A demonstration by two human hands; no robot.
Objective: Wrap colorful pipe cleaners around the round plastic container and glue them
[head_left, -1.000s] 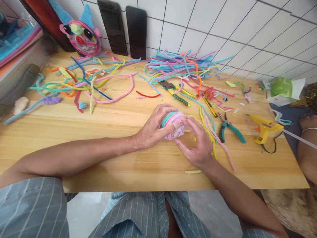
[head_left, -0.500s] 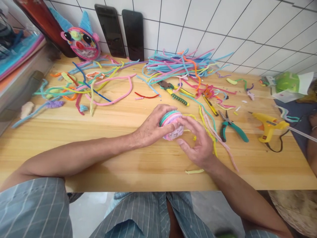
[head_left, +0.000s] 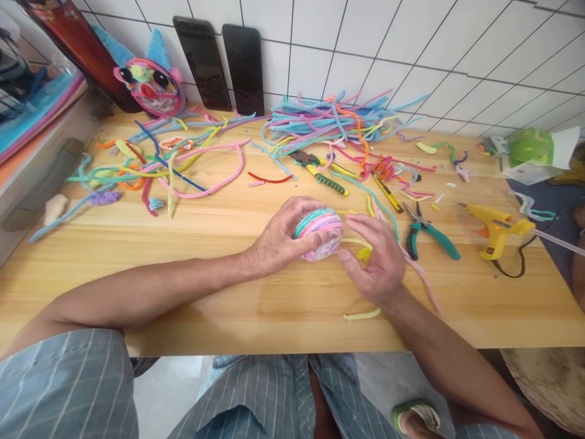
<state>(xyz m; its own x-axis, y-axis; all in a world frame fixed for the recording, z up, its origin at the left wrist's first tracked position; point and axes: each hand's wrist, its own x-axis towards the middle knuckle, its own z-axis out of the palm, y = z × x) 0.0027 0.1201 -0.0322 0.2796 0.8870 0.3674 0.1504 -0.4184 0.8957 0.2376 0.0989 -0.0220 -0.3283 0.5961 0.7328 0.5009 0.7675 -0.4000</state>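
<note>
From where I stand, the left hand (head_left: 286,239) has hold of a striped ball (head_left: 323,221), its thumb laid across the near face and its fingers wrapped around the far side. The ball is wound with teal, pink and lilac pipe cleaners over the top, while a paler, whitish patch shows low down, towards the right hand (head_left: 377,259). That right hand is unclenched, thumb and fingers curved well apart, with the fingertips just beside the ball; whether any of them brushes it, I can't tell.

A small yellow coil (head_left: 364,253) shows between the right thumb and fingers, and a short pale yellow strip (head_left: 362,315) lies just this side of that hand. To its right are teal-handled long-nose pliers (head_left: 432,233), then, further out, a yellow hot glue gun (head_left: 496,228). Beyond both hands lie green-and-yellow-handled pliers (head_left: 320,174) and a yellow utility knife (head_left: 387,192), with a thick heap of mostly blue pipe cleaners (head_left: 315,125) behind them.
</note>
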